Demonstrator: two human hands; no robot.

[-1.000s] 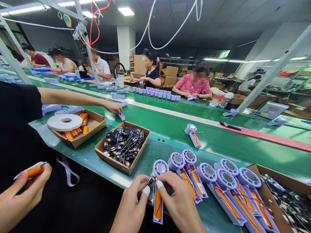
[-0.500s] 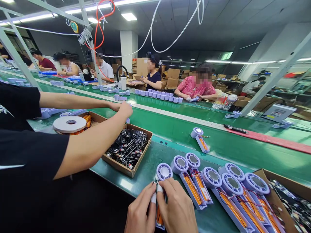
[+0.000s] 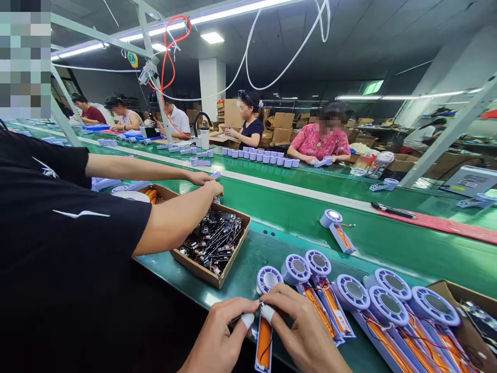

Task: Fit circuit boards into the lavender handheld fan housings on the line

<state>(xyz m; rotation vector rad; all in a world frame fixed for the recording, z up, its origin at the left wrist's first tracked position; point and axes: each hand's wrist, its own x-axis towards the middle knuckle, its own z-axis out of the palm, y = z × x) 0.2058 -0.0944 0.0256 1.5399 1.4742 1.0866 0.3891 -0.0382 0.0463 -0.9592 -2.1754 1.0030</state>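
Two arms of a co-worker in a black shirt (image 3: 77, 217) reach in from the L, hands near the far edge of an open cardboard box (image 3: 200, 273) of dark circuit boards (image 3: 217, 235). Behind the sleeve, a white tape roll (image 3: 135, 197) shows in part, w/ orange pcs (image 3: 152, 195) just beside it.

R of that box, my L hand (image 3: 223, 331) has thumb & finger pinched on a small dark part (image 3: 233, 323), mostly hidden. My R hand (image 3: 301, 329) has its tips closed on a tiny white bit (image 3: 262, 304), right by the L fingertips. Both thumbs wear white covers.

The purple unit (image 3: 269, 280) I'm at lies on the green table (image 3: 243, 248) under my fingertips, round head away from me, orange strip (image 3: 264, 342) in its handle btwn my hands.

Farther R, 6 more purple units (image 3: 353, 292) lie close together, orange strips & thin wires showing. One loose unit (image 3: 331, 217) sits beyond on the green belt (image 3: 279, 207). At far R, another box (image 3: 446, 286) w/ boards, partly out of view.
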